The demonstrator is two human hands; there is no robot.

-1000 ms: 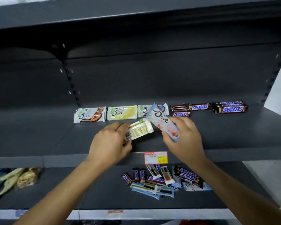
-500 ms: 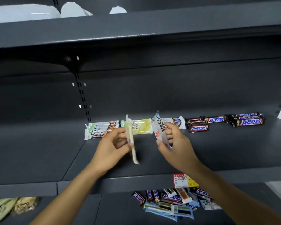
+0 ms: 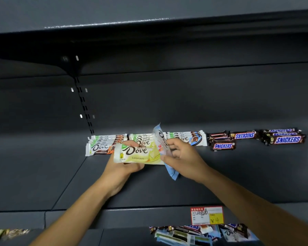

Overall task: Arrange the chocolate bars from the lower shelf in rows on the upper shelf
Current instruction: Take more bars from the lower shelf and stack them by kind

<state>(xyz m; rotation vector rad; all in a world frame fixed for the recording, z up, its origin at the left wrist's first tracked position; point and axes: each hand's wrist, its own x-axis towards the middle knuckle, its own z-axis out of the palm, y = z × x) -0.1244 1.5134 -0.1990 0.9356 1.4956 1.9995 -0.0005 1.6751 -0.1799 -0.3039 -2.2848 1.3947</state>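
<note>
My left hand (image 3: 122, 167) grips a yellow-green Dove bar (image 3: 137, 154), face up, just in front of the yellow-green Dove stack (image 3: 142, 138) on the upper shelf (image 3: 238, 174). My right hand (image 3: 182, 157) pinches a blue-edged Dove bar (image 3: 164, 148) held on edge, tilted, between the two middle stacks. Along the back of the upper shelf lie an orange Dove stack (image 3: 103, 145), a blue Dove stack (image 3: 188, 137) and Snickers bars (image 3: 244, 135). A loose heap of bars (image 3: 199, 233) lies on the lower shelf.
A red and yellow price tag (image 3: 207, 215) is fixed on the upper shelf's front edge. Another dark shelf (image 3: 149, 18) overhangs above. A slotted upright (image 3: 84, 105) runs down the back panel. Some yellowish packets (image 3: 5, 233) sit at the lower left.
My left hand has turned its yellow-green bar from edge-on to face up and moved it toward the matching stack. My right hand carried the blue bar back toward the row. The view tilted upward.
</note>
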